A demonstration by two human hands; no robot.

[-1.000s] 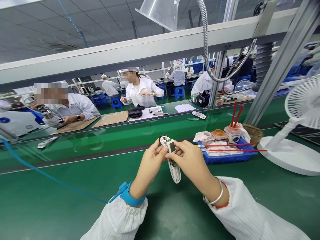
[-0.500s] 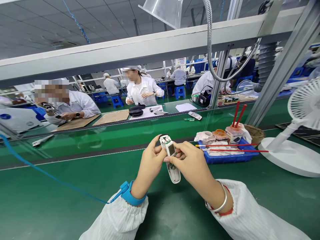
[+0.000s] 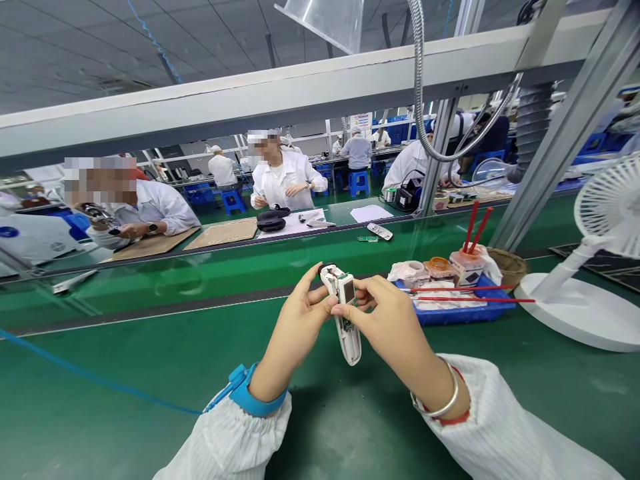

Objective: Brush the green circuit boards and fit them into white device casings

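Both my hands hold an opened white remote control [image 3: 349,339] above the green bench, with its long body tilted and its lower end pointing toward me. A small grey LCD screen [image 3: 347,291] and a strip of exposed circuit board [image 3: 346,325] show on its front. My left hand [image 3: 300,315] grips the upper left side, its thumb across the body. My right hand [image 3: 385,319] pinches the casing beside the screen from the right. My fingers hide part of the board. A blue anti-static strap [image 3: 250,392] circles my left wrist, and a metal bangle [image 3: 443,400] sits on my right wrist.
To the right stands a blue tray [image 3: 453,315] holding rolls, small containers and red sticks, with a white desk fan [image 3: 607,213] beyond it. A blue cord [image 3: 100,380] crosses the bench. Beyond a metal-framed divider, co-workers in white sit at another bench.
The head view has shifted slightly. The remote's upper end sits a little higher and further right, and my left fingers have spread a little around it.
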